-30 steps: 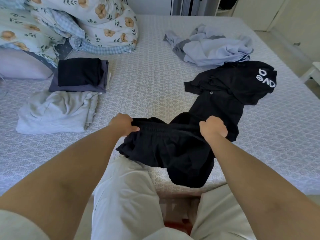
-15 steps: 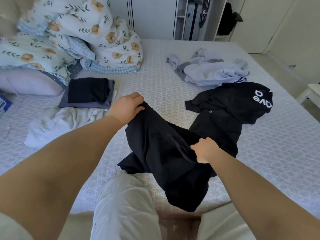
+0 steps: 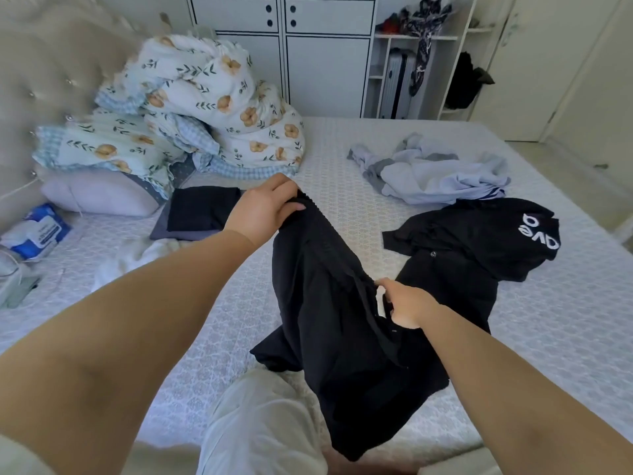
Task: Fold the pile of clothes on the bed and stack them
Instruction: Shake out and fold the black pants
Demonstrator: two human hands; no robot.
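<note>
As before, hands (image 3: 263,209) grip shorts (image 3: 335,320) — lifted higher.

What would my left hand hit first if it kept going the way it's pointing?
Probably bare mattress, then the crumpled pale blue clothes. The left hand, holding the black garment, points up and right; depth is unclear.

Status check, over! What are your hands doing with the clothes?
Left hand and right hand both grip black shorts, lifted. Folded stack waits left. Nothing blocking.
</note>
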